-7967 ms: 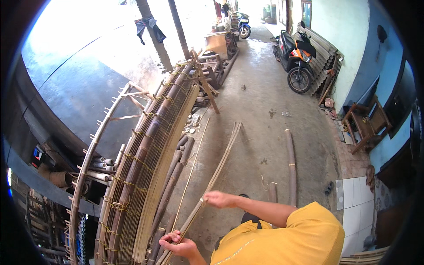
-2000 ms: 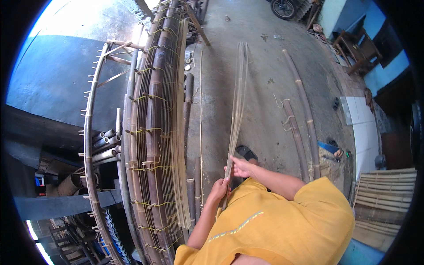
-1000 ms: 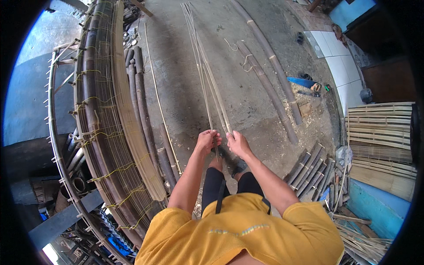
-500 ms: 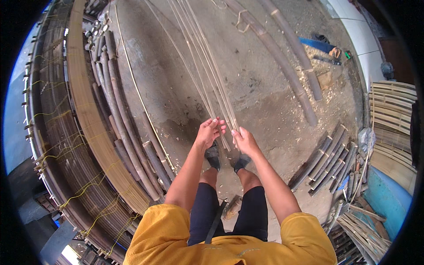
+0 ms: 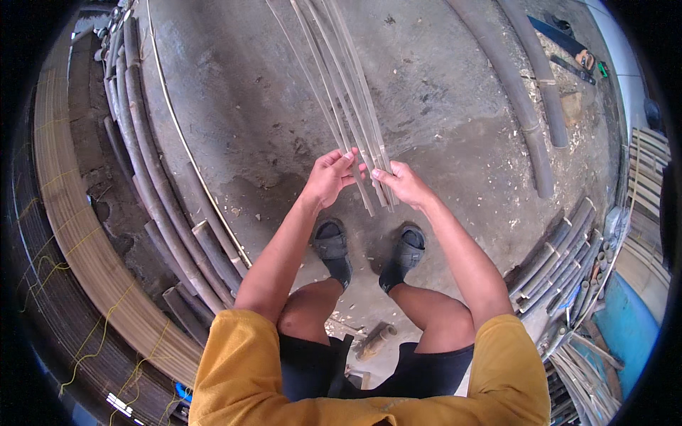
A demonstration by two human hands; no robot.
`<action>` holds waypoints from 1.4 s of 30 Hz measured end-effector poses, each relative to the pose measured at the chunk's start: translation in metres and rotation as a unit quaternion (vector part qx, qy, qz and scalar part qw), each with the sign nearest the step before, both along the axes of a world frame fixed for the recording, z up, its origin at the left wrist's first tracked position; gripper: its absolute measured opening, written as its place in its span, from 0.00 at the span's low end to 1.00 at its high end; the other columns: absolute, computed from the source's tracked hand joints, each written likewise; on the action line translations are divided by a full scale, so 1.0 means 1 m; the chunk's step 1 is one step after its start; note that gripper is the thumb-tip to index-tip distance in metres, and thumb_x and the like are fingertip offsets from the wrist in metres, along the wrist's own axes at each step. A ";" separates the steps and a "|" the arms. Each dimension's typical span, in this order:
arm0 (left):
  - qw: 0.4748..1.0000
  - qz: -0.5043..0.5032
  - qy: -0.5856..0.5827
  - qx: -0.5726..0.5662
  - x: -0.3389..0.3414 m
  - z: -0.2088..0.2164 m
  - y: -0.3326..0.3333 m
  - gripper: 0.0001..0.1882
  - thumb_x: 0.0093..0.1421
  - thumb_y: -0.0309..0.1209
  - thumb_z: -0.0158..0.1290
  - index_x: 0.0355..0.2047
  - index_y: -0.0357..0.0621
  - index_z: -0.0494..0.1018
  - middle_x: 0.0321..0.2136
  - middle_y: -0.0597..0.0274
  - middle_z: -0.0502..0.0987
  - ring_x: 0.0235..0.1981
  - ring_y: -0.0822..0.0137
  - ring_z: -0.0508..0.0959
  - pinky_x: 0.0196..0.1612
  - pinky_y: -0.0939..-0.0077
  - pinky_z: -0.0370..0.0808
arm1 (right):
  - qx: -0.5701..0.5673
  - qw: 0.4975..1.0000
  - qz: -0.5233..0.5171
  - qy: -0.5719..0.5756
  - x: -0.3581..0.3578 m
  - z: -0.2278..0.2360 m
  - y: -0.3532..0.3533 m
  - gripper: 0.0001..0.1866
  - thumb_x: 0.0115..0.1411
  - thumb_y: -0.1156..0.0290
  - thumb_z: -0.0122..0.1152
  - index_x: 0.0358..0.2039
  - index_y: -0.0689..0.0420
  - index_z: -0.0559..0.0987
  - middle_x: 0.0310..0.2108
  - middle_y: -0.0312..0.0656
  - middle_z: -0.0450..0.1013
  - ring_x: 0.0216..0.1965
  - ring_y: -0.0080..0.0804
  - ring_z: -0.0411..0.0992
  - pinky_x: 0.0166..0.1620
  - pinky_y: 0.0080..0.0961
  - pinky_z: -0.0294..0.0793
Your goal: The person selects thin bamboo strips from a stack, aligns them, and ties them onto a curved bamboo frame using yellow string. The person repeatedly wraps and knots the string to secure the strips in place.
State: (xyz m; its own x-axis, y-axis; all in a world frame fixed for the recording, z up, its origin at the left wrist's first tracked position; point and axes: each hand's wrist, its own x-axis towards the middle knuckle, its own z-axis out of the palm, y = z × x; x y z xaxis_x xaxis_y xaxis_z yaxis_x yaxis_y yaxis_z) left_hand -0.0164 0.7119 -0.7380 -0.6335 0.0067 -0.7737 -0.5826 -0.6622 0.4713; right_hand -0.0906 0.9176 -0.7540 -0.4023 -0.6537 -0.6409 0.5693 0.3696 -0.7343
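Observation:
Several long, thin bamboo strips (image 5: 334,78) run from my hands away toward the top of the view, fanned slightly apart. My left hand (image 5: 331,177) pinches one or more of them between thumb and fingers, near their close ends. My right hand (image 5: 400,183) grips the rest of the bundle, thumb on top. The near ends of the strips stick out a little below both hands, above the floor between my sandalled feet. The two hands are close together, only a small gap between them.
Bamboo poles (image 5: 142,142) lie along the left, beside a long slatted bamboo panel (image 5: 92,255). Two thick poles (image 5: 497,78) lie at the far right, near a handsaw (image 5: 561,39). Short bamboo pieces (image 5: 554,255) are stacked at right. A bamboo stub (image 5: 376,342) lies between my legs.
My hands have moved slightly up in the view with the strips. My knees are bent further apart, and my feet show more fully. The view has shifted, moving the floor items.

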 end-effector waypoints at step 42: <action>0.980 -0.031 -0.028 -0.195 0.171 0.176 -0.101 0.07 0.68 0.35 0.49 0.38 0.46 0.69 0.21 0.64 0.72 0.17 0.67 0.71 0.21 0.68 0.69 | -0.085 0.982 0.118 -0.119 0.062 0.158 -0.093 0.40 0.65 0.35 0.49 0.57 0.63 0.72 0.43 0.49 0.78 0.37 0.32 0.78 0.42 0.30 0.81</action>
State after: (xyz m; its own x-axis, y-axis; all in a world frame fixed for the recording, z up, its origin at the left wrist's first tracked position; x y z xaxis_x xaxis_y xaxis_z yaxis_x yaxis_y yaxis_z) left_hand 0.1541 0.6114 -0.5615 -0.5974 -0.2590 -0.7590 -0.6489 -0.3999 0.6473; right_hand -0.0288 0.8245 -0.5961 -0.0781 -0.8170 -0.5714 0.6460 0.3950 -0.6532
